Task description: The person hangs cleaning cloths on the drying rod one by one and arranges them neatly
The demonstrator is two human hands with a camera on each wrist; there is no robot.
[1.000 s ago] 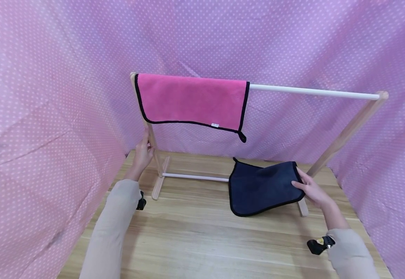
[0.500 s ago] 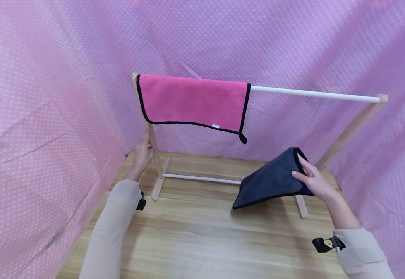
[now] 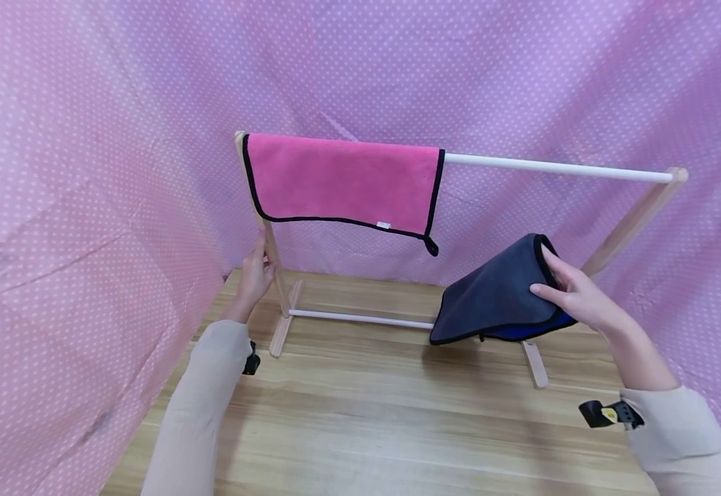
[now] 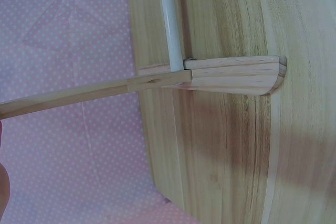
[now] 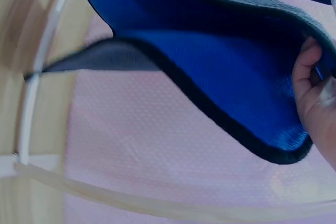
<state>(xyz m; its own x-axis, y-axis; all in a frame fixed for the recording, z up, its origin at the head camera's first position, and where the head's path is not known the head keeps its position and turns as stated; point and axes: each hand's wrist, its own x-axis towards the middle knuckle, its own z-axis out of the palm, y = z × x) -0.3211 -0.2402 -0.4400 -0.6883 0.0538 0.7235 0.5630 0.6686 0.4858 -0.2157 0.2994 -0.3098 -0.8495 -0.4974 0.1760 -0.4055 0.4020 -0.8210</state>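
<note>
Head view: right hand [image 3: 584, 296] pinches the dark cloth [image 3: 491, 296], now raised nearer the rail [image 3: 559, 167]; left hand [image 3: 255, 277] grips the post [image 3: 280, 284].

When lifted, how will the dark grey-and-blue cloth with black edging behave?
The cloth is probably floppy: it bends and sags from the right hand. It seems light, as that hand alone holds it.

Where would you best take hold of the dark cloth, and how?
Probably at its bound right edge, from the right, thumb outside and fingers inside the fold, as the right hand grips it: there the cloth is raised and curls open toward that side, while its left end droops.
</note>
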